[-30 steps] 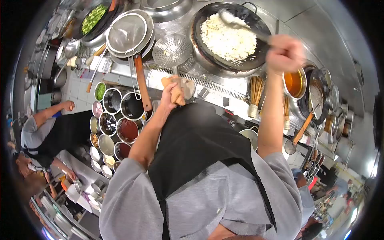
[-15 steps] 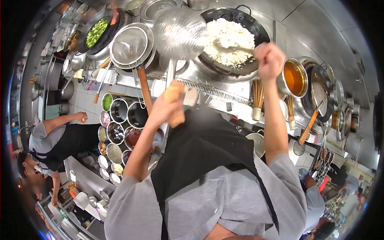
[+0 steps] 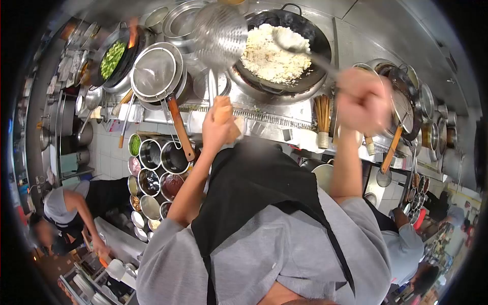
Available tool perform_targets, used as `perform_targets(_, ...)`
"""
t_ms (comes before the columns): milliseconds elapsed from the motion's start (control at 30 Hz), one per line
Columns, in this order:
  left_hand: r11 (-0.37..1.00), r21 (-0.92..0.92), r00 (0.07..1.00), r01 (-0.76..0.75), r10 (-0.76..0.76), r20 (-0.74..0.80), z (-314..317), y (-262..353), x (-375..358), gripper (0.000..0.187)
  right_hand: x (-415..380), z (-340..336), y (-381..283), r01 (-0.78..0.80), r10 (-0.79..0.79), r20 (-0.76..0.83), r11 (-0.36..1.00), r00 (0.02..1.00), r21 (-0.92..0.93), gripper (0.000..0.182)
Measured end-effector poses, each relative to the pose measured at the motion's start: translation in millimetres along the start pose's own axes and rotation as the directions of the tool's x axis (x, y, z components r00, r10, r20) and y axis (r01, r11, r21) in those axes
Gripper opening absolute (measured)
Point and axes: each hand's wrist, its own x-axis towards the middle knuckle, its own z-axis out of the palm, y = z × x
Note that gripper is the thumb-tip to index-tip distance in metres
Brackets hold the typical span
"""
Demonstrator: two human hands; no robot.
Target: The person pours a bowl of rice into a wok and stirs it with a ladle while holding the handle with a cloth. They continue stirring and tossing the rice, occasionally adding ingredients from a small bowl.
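Note:
My left hand [image 3: 218,121] is wrapped round the handle of a large perforated skimmer [image 3: 219,36], raised beside the wok [image 3: 318,53]. In my right hand [image 3: 363,99], blurred by motion, is the handle of a ladle [image 3: 291,39]. The ladle's bowl is over the wok's far side and carries some white rice. More rice [image 3: 274,58], flecked with yellow, lies spread in the dark wok. The right hand is in front of the metal pot at the right and hides most of it.
Strainers [image 3: 156,71] rest left of the wok; another wok with chopped greens [image 3: 113,60] stands farther left. A bamboo brush [image 3: 323,119] is at the counter's front edge. Several ingredient pots [image 3: 173,185] stand at lower left. A co-worker [image 3: 76,208] bends at the left; another person [image 3: 401,249] is at right.
My right hand has moved right and nearer, and the ladle has lifted off the rice. The rice lies flatter. The co-worker at left has bent down and reached toward a lower counter.

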Motion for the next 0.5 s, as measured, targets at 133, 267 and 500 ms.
perform_targets(133,0.608,-0.592,0.844,0.529,-0.452,0.289,-33,-9,-36,0.034,-17,-6,94,-0.274,0.246,0.16,0.943,0.956,0.187,0.027)
perform_targets(267,0.369,-0.641,0.72,0.672,-0.527,0.452,-49,-53,-51,0.04,52,12,-11,-0.345,0.281,0.205,0.821,0.938,0.454,0.032)
perform_targets(500,0.269,-0.711,0.703,0.65,-0.567,0.429,2,-146,-35,0.042,16,20,85,-0.263,0.229,0.182,0.946,0.956,0.192,0.028)
